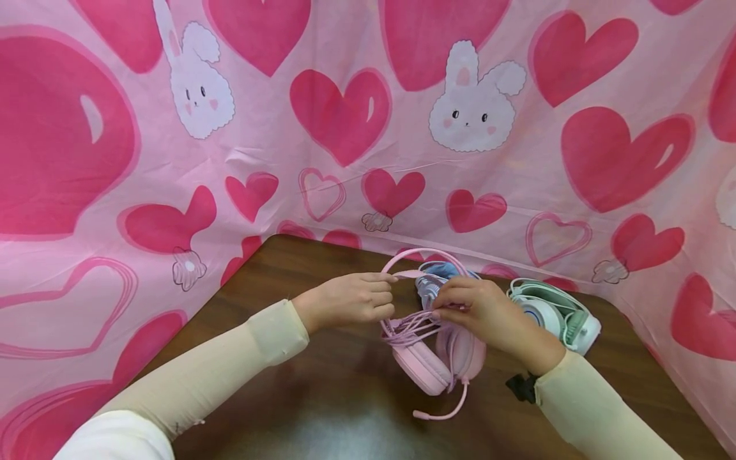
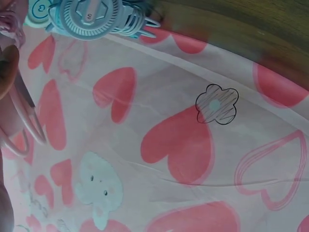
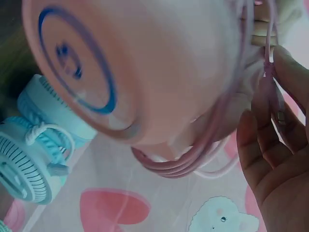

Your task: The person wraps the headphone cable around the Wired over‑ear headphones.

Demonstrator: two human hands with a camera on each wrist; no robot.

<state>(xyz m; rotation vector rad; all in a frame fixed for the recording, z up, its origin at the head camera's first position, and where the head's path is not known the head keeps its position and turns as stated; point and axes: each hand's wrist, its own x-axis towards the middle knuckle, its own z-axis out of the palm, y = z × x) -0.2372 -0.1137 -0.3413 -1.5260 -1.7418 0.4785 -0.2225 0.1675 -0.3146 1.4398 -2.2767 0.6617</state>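
Observation:
A pink headset (image 1: 422, 367) hangs tilted between both hands over the dark table, its ear cups low and its microphone boom (image 1: 444, 417) pointing down and left. My left hand (image 1: 359, 299) grips the left side of its headband with curled fingers. Several turns of pink cable (image 1: 411, 329) wrap around the headset. My right hand (image 1: 483, 310) pinches a strand of that cable between thumb and fingers. In the right wrist view the cable's end part runs past the fingertips (image 3: 246, 123), and a pink ear cup (image 3: 169, 63) with a blue ring fills the upper middle.
Behind the pink headset lies a light blue headset (image 1: 427, 289), partly hidden. Farther right sits a mint green headset (image 1: 554, 319) with its cable wrapped around it. The brown table (image 1: 259, 377) meets a pink cloth (image 1: 339, 115) with hearts and rabbits at its back and sides.

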